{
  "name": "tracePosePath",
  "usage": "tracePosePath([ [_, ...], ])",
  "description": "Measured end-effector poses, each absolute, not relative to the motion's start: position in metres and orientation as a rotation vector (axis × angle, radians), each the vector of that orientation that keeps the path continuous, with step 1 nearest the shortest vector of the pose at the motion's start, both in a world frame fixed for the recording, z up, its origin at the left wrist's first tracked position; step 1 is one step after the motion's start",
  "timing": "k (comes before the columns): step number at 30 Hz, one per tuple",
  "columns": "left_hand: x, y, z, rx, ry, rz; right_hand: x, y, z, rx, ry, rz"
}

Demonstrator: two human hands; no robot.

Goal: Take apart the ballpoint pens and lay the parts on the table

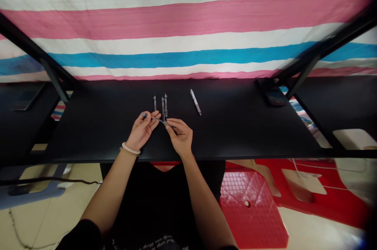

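Slim grey pen part held btwn my two hands, above the near half of the table, left of its midline. Its long axis runs crosswise at a shallow slant: L end farther from me, R end closer. My L hand is palm-up, thumb pinching the part near its L end, other fingers loosely extended beneath; my R hand pinches btwn thumb & fingertips at the R end. Each hand thus sits nearest its own end; can't tell if it's one piece or two meeting end to end. Just beyond the fingertips lie three grey pen-like pieces, long axes approx. fore-and-aft, i.e. across the held part: two close side by side nr R fingertips, one a bit apart nr L fingertips. Contact w/ fingers unclear. White pen lies apart, beyond & to the right of the R hand (the nearer one), its dark tip toward me, slanted right. Surface: black table, matte & flat; a dark flat object at its far R corner, too dim to ID. Room: striped sheet (pink, blue, white) behind the table; black frame bars slanting either side; red stool below R, on a pale floor.
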State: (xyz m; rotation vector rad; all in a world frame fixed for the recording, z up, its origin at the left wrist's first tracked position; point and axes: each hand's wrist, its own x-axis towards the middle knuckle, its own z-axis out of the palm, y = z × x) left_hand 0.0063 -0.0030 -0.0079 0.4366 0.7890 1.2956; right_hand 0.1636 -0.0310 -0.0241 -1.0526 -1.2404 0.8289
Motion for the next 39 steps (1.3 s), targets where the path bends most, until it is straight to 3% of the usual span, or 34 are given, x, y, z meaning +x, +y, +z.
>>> tracePosePath([
  [4, 0.0072, -0.0043, -0.0076, 0.466, 0.799, 1.269, 0.1636, -0.0307, -0.0252, -1.079, -1.277, 0.77],
  [10, 0.0084, -0.0049, -0.0057, 0.473, 0.804, 1.264, 0.1611, -0.0281, -0.0284, -1.162, -1.115, 1.039],
  [39, 0.0059, -0.002, -0.0066, 0.364, 0.812, 1.281, 0.1634, -0.0279, -0.0316, -1.159, -1.291, 1.029],
])
